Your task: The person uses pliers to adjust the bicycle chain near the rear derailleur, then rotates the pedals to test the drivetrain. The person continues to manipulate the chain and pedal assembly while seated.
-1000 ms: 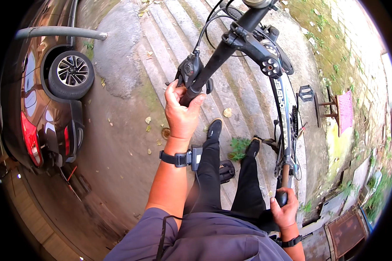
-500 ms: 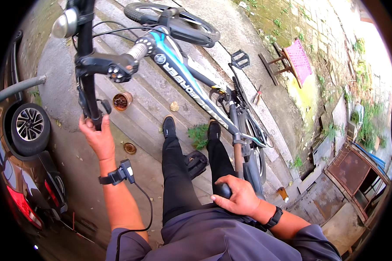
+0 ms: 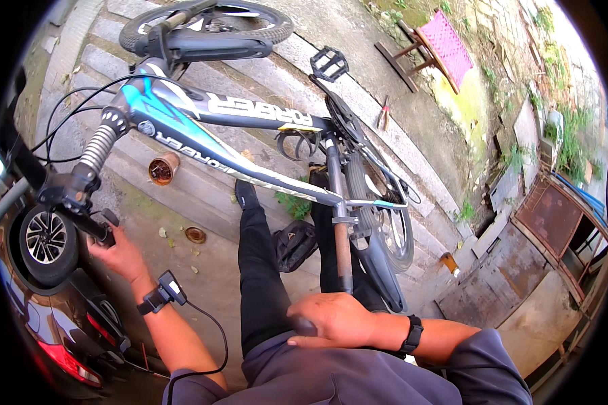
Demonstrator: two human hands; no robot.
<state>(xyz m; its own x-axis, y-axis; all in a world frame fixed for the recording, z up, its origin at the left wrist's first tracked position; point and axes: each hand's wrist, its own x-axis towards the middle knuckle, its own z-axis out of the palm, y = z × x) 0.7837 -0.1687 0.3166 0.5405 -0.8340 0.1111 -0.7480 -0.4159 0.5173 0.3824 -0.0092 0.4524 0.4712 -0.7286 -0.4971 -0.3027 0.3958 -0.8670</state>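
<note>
Mountain bicycle, seemingly assembled, not yet released: left hand curled around the handlebar grip, right hand clasping the saddle nose

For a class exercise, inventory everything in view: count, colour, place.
Bicycle: 1, blue-white-black, centre
Car: 1, brown, lower left
Stool: 1, pink top, upper right
Hand tool: 1, reddish, below stool
Tin: 1, rusty, left of centre
Disc: 1, rusty, below tin
Bag: 1, black, centre
Bottle: 1, brown, right
Cabinet: 1, rusty, far right
Plants: several, green, mostly right
Steps: several, grey, under bicycle
Wristbands: 2, black, both wrists
Legs: 2, black-trousered, lower centre
Left hand: 1, bare, at handlebar
Right hand: 1, bare, at saddle
</note>
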